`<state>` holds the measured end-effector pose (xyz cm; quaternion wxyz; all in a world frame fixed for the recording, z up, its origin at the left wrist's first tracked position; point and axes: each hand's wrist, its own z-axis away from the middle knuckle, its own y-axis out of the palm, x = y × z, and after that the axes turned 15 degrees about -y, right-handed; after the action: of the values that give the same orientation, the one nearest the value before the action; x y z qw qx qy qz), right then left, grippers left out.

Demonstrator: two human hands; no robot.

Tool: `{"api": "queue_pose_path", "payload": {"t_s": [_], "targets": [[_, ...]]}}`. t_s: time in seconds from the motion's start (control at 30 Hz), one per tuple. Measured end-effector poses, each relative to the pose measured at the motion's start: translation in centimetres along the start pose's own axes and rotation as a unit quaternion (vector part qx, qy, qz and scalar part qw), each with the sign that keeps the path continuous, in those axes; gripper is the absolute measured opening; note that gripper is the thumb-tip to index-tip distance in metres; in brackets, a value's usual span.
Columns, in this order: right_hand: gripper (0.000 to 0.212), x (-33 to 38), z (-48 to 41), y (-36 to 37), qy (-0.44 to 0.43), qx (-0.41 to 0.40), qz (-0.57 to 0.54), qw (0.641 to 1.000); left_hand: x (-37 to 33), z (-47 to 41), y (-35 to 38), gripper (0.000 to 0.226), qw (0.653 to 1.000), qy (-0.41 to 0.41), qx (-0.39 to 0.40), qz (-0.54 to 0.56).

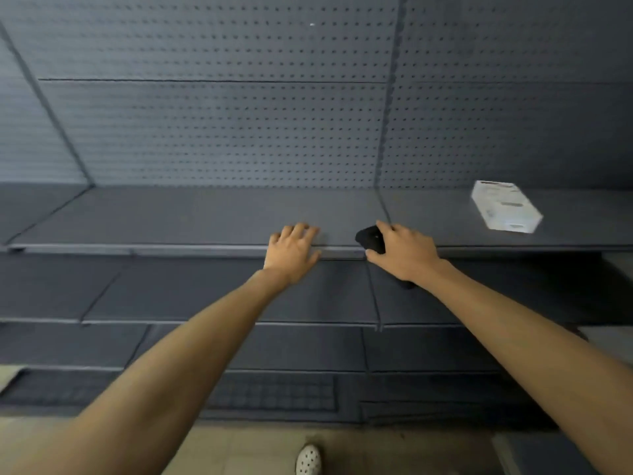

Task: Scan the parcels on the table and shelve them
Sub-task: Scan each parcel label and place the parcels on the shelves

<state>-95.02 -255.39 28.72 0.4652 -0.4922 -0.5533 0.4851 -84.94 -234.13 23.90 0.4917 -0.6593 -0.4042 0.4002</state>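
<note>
My two bare forearms fill the lower frame, rising from 7 and 5 o'clock toward the middle, and my white perforated shoe [308,459] stands on the tan floor at 6 o'clock. My left hand [293,250] lies palm down on the front edge of the top shelf [171,217], just left of centre, with its fingers loosely spread and nothing in them. My right hand [402,253], just right of centre, is wrapped around a black scanner [370,238]; its head sticks out past my fingers toward the left hand, and its handle end shows below my wrist. The two hands are near each other but apart. A white parcel [506,206] with a printed label lies flat on the same shelf at 3 o'clock, well apart from my right hand and turned at an angle to the shelf edge. Behind the shelf rises a dark grey pegboard [222,125], and more dark shelves step down below.
</note>
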Motion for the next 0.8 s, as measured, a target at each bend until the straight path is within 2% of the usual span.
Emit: {"api": "queue_pose_path", "payload": {"t_s": [0.17, 0.4, 0.53, 0.8], "targets": [[0.072, 11.9, -2.2, 0.6, -0.122, 0.009, -0.018, 0.992, 11.6, 8.3, -3.1, 0.057, 0.993, -0.107, -0.022, -0.039], [0.073, 29.1, -3.9, 3.3, -0.273, 0.062, -0.015, 0.96, 25.6, 20.3, -7.0, 0.061, 0.967, -0.232, -0.023, -0.098], [0.071, 41.0, -5.0, 4.6, -0.36, 0.076, -0.025, 0.929, 35.1, 28.3, -9.4, 0.06, 0.939, -0.319, -0.011, -0.127], [0.067, 69.4, -4.6, 6.4, -0.49, 0.108, -0.046, 0.864, 54.3, 46.1, -14.9, 0.055, 0.862, -0.483, -0.002, -0.15]]}}
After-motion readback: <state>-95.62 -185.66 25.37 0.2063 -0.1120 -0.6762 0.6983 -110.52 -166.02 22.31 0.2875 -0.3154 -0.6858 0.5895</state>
